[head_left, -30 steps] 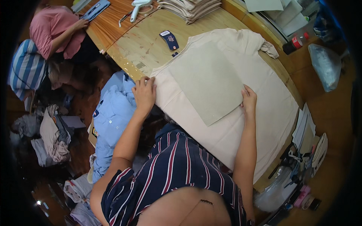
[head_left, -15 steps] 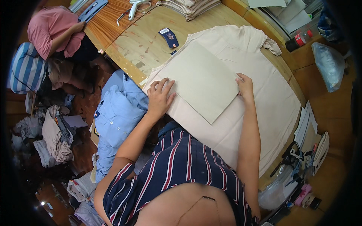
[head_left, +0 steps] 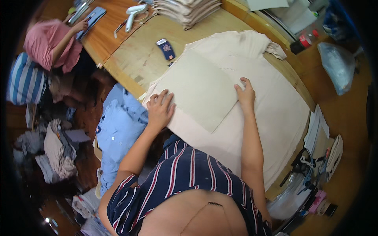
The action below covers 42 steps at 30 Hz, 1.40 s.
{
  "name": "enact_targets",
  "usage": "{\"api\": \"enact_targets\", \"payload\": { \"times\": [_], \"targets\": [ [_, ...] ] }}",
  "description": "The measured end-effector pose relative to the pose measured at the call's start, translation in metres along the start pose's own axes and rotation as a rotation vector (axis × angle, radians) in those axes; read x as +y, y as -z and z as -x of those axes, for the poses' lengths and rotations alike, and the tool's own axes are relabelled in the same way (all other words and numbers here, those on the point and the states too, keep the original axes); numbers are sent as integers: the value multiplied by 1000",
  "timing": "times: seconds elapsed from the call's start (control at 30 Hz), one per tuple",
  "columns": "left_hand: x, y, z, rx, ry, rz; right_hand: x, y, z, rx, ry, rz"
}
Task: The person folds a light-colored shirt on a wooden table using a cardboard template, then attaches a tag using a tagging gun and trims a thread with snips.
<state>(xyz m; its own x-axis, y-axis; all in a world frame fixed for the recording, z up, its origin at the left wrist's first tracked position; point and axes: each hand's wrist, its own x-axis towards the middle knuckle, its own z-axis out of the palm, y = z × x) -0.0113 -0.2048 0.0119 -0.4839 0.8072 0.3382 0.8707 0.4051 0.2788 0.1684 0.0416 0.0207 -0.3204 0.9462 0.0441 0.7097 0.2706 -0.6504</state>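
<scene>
A beige shirt (head_left: 271,118) is spread flat on the wooden table in front of me. On it lies a pale grey rectangular board (head_left: 201,88), set at a slant. Its left edge meets the fingertips of my left hand (head_left: 160,112), which rests open with fingers spread on the cloth. Beside the board's right corner is my right hand (head_left: 246,96), with thumb and fingers bent but apart, holding nothing. A dark blue hang tag (head_left: 165,48) sits beyond the shirt's far left edge.
Folded beige garments (head_left: 189,11) are stacked at the back, near a white handheld tool (head_left: 134,17). Light blue shirts (head_left: 118,137) hang at the table's left edge. A bottle (head_left: 304,41) and plastic bag (head_left: 336,67) are at right. Another person (head_left: 53,45) works at far left.
My right hand's fingers have come apart at the board's right corner. The board and my left hand keep about the same place on the shirt; the whole view has shifted slightly.
</scene>
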Motion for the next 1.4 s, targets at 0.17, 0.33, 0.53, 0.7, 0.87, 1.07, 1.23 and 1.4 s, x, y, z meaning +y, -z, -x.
{"api": "enact_targets", "payload": {
  "times": [0.17,0.33,0.53,0.7,0.87,1.07,1.23,1.4],
  "targets": [
    [6,13,-28,-46,15,-114,91,79,-36,297,-90,-47],
    [22,-53,-169,2,-157,45,259,199,-50,565,-451,366],
    [87,-145,-315,-42,-81,2,279,228,-86,361,-323,441],
    [106,-153,-371,-651,89,37,277,226,-100,193,-400,748],
    [103,-110,-358,-680,243,799,284,270,-79,332,-383,597],
    [78,1,-300,-513,-258,800,223,340,81,468,-234,53],
    [11,47,-183,-683,-372,362,236,287,209,386,-32,62],
    [-24,28,-73,-555,-421,52,248,219,281,412,-384,-137]
  ]
}}
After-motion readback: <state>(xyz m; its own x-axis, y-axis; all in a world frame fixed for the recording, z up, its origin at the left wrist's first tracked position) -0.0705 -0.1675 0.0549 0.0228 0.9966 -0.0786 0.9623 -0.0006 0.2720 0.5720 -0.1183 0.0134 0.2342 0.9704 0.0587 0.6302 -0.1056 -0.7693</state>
